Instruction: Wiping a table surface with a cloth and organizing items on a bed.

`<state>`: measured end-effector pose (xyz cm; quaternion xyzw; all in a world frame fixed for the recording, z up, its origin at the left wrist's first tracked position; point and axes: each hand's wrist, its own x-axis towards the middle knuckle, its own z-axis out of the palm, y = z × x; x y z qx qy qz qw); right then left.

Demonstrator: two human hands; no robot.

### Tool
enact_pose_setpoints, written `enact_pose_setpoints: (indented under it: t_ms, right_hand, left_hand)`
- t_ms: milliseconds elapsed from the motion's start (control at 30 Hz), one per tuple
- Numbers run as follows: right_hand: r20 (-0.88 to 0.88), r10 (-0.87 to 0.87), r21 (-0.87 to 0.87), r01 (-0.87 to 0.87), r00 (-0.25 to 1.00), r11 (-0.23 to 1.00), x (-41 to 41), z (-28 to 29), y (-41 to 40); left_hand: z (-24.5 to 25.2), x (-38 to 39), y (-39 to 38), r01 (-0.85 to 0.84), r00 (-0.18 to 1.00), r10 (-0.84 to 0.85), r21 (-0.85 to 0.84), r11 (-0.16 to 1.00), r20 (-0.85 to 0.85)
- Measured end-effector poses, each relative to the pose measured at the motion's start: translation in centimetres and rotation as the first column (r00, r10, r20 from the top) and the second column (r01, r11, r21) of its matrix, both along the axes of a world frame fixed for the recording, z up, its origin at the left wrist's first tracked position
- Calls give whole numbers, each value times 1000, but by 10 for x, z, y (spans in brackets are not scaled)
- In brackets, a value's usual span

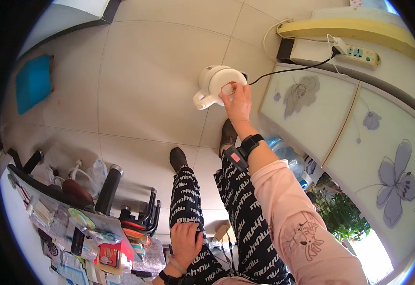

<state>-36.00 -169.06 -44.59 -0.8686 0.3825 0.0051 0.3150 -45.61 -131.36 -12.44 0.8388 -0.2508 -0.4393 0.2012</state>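
A white electric kettle (206,76) is in front of me, its handle (202,100) pointing toward the lower left. My right hand (238,104) reaches onto its lid (224,76), with thumb and fingers around a rose-gold ring (222,90). A black power cord (282,72) runs from behind the kettle to a plug at a power strip (362,56). My left hand (185,244) rests on my left thigh, thumb apart, with nothing seen in it. What the kettle's base stands on is hidden.
To the right is a pale cabinet (314,103) with flower prints; clear plastic water bottles (286,153) and a leafy plant (346,213) lie below it. A cluttered desk (109,221) with black posts is at lower left. A blue box-like object (33,85) sits on the tiled floor (150,85).
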Motion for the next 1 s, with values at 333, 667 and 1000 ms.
enact_pose_setpoints:
  t_ms: [333,667,1000]
  right_hand:
    - [-396,-586,829,550,706,102,-33,-17,76]
    - [-247,-622,857,467,743,218,-13,-41,105]
    - [-320,-446,903,411,836,123,-46,38,63]
  left_hand:
    - [-2,-11,-1,-80,996,79,-23,997,-33]
    - [1,-1,1,-83,996,83,-1,997,-21]
    - [-2,-1,8,-169,986,169,-31,985,-8]
